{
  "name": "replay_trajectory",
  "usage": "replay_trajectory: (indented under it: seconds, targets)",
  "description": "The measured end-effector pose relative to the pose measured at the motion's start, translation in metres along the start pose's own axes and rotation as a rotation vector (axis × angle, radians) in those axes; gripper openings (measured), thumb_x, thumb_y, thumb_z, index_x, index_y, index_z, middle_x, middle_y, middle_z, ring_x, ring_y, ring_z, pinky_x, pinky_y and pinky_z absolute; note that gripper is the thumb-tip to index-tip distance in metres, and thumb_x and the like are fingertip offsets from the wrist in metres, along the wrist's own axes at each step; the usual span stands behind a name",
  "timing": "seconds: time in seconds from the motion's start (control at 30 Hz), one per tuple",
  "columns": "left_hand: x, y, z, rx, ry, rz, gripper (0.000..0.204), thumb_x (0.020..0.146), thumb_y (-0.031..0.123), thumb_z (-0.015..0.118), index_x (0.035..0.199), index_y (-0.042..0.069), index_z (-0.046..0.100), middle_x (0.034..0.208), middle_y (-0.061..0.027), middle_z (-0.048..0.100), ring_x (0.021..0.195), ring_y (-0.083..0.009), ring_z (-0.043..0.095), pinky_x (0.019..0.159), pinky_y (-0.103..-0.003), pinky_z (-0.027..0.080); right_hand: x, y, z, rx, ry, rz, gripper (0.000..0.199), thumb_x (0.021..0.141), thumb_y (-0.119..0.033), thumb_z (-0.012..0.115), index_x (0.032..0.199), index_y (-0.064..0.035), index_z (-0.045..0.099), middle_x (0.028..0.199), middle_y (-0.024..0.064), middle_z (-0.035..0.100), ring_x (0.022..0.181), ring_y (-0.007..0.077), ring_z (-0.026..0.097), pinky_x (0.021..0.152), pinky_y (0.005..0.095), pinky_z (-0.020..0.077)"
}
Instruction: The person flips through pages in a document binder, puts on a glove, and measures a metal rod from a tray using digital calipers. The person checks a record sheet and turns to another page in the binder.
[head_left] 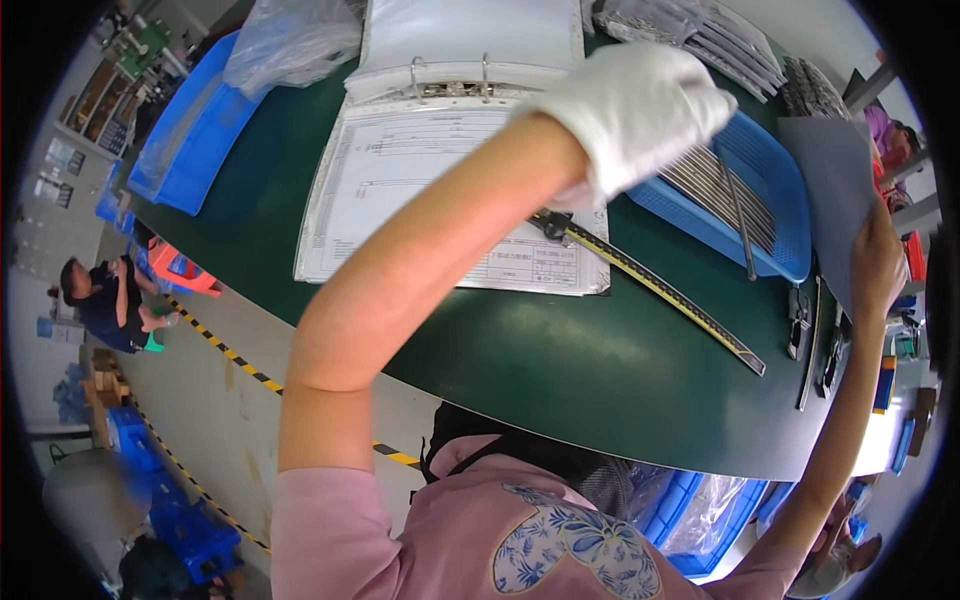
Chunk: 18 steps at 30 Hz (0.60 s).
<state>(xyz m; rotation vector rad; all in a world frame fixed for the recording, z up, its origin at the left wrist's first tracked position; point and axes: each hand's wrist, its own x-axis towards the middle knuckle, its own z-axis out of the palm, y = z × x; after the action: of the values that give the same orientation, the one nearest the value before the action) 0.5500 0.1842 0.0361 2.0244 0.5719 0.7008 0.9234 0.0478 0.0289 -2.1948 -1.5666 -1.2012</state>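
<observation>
Gloved left hand (635,115) hovers curled over the blue basket (775,190); bare right hand (877,265) grips a grey sheet (835,190).

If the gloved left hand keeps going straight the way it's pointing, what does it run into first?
Most likely the blue basket of thin metal rods: the left hand reaches up and to the right, already over its near rim. Depth is unclear, so it may pass above toward the bagged parts behind.

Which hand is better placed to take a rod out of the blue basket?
Probably the left. The gloved left hand is over the blue basket, right by the metal rods. The bare right hand is busy holding a grey sheet beyond the basket's far side.
</observation>
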Motion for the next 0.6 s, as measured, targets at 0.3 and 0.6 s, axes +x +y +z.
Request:
replay_trajectory:
  seconds: [0.3, 0.6]
  targets:
    - [0.004, 0.018, 0.025, -0.583, -0.319, -0.314, 0.074, 0.090, 0.062, 0.046, 0.135, 0.004, 0.046, 0.130, -0.0249, 0.051, 0.116, -0.0362, 0.053, 0.101, -0.047, 0.040, 0.003, -0.187, -0.111, 0.200, -0.226, -0.209, 0.026, 0.086, -0.015, 0.053, 0.110, -0.0110, 0.061, 0.081, 0.0140, 0.065, 0.072, 0.0343, 0.063, 0.062, 0.0459, 0.0482]
    - [-0.001, -0.016, 0.044, -0.576, 0.038, -0.540, 0.027, 0.082, 0.013, 0.062, 0.101, -0.006, 0.064, 0.093, -0.0139, 0.066, 0.084, -0.0225, 0.064, 0.081, -0.035, 0.050, -0.021, -0.188, -0.110, 0.922, -0.332, -0.254, 0.020, 0.080, -0.022, 0.069, 0.089, -0.0041, 0.069, 0.082, 0.0133, 0.068, 0.073, 0.0282, 0.066, 0.062, 0.0373, 0.0499]
